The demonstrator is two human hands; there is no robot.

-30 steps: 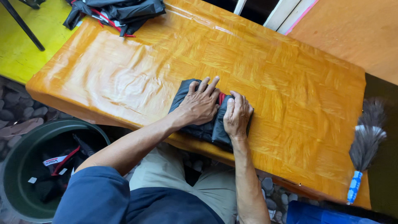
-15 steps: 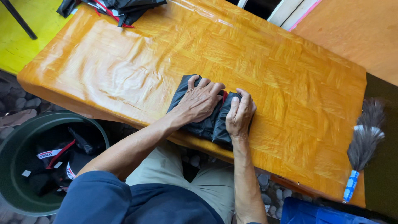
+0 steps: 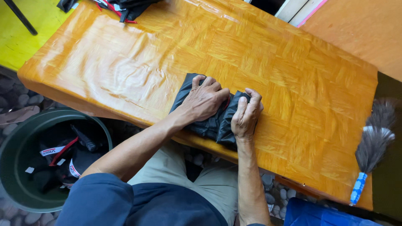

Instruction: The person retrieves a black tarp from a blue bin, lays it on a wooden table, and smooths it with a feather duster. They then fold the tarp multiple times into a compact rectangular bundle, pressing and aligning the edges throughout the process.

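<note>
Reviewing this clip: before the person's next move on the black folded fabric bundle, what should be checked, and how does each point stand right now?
1. Left hand flat on the black folded fabric bundle: ok, palm down and fingers curled over its upper edge.
2. Right hand on the bundle: ok, it presses the right end.
3. Bundle fully on the orange wood-pattern table: not ok, its near edge lies at the table edge and seems to overhang slightly.
4. Fold tidy: cannot tell, the hands cover most of it; a red trim shows between them.
5. Dark green round bin within reach: ok, it stands on the floor at the person's left with dark fabric items inside.
</note>
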